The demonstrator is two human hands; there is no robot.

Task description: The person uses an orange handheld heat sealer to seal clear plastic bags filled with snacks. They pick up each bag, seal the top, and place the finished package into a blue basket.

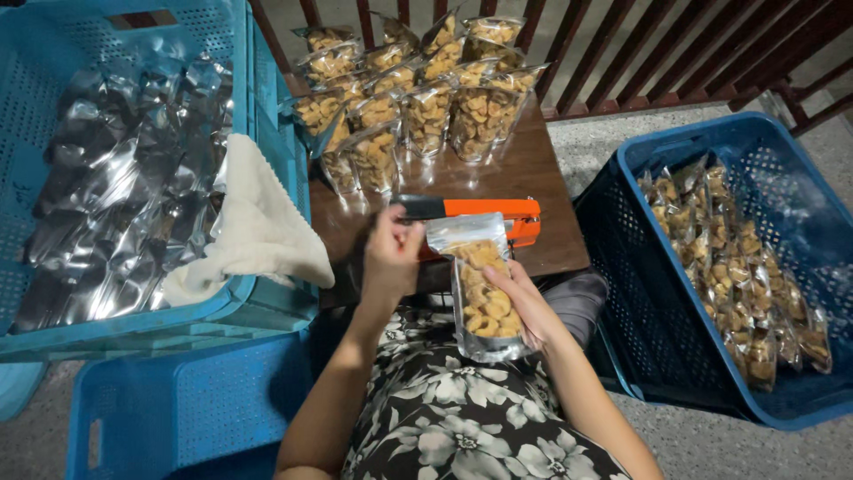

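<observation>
Right hand (531, 307) closed around the lower side of a clear pouch of golden snack pieces (484, 289), fingers wrapped behind it, pouch held upright over the lap with its silvery top edge up against the orange heat sealer (484, 216); left hand (391, 258) curled shut, pinching at the pouch's upper left corner and touching the sealer's dark handle end; sealer lying crosswise on the near edge of a small brown wooden table (542, 178); behind it, at the far half of the table, a crowd of filled pouches (418, 89) standing upright in rows, packed close and touching one another; to the left, a light blue perforated crate (53, 80) heaped with empty silver-and-clear pouches (124, 187), a cream cloth (262, 227) draped over its near right corner and hanging toward the table; under that crate, another light blue crate (178, 409), seen from its side; to the right, on the grey speckled floor (711, 444), a dark blue perforated crate (657, 329) holding more filled pouches (746, 267) lying flat in a loose pile; dark red wooden railing (675, 44) across the top behind the table; black dress with pale flowers (462, 418) covering the lap below both forearms.
</observation>
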